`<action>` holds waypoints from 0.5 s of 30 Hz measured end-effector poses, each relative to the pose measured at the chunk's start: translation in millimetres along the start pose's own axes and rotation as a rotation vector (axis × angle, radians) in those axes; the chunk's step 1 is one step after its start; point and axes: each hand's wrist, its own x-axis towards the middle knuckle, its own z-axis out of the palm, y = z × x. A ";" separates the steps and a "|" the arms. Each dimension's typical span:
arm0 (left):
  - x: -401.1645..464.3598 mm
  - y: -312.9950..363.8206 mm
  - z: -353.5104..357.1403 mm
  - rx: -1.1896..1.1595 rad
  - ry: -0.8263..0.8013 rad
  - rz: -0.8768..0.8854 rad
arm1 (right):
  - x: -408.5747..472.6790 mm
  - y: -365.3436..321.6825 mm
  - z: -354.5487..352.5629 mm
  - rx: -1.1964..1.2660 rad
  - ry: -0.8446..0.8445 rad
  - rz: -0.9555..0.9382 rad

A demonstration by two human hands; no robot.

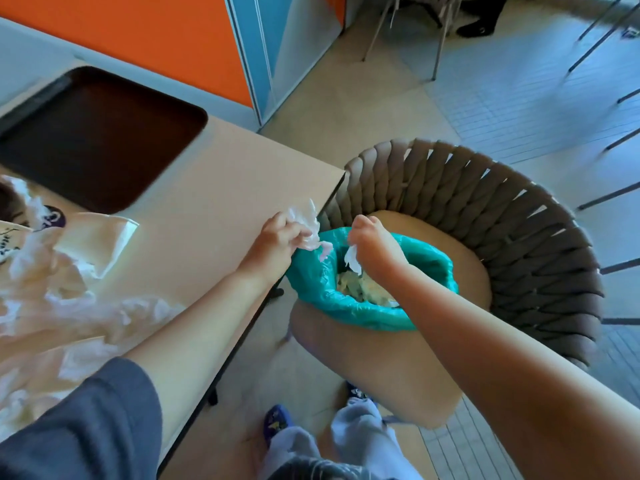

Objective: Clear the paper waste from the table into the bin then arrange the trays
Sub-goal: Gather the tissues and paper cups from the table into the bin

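Observation:
A bin lined with a teal bag (346,306) stands on a chair seat beside the table's right edge, with crumpled paper inside. My left hand (280,237) grips a wad of white paper (308,220) at the bag's left rim. Over the bin's mouth, my right hand (374,244) pinches a smaller scrap of white paper (353,259). A dark brown tray (97,133) lies at the far left of the beige table (214,188). More crumpled paper waste (69,289) is heaped on the table's near left.
The bin rests on a woven brown chair (502,237) with a tan seat. An orange and blue wall panel (207,39) stands behind the table. Chair legs (436,46) are on the tiled floor at the back. My feet in blue slippers (277,420) are below.

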 end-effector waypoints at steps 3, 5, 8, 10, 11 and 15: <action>13.1 15.7 24.3 -0.070 -0.047 -0.010 | -2.8 29.9 8.7 0.079 0.048 0.035; 22.9 27.2 39.2 -0.174 -0.108 -0.095 | -7.1 48.9 9.9 0.158 0.029 0.084; 35.5 38.8 67.5 -0.185 -0.216 -0.131 | -19.0 71.8 12.2 0.197 -0.114 0.090; 40.4 45.0 86.6 -0.162 -0.285 -0.165 | -25.3 85.7 14.3 0.210 -0.204 0.158; 41.7 45.8 96.2 -0.156 -0.323 -0.185 | -27.4 92.1 16.2 0.203 -0.247 0.164; 41.4 48.3 125.1 -0.158 -0.464 -0.293 | -35.5 112.3 30.8 0.196 -0.419 0.171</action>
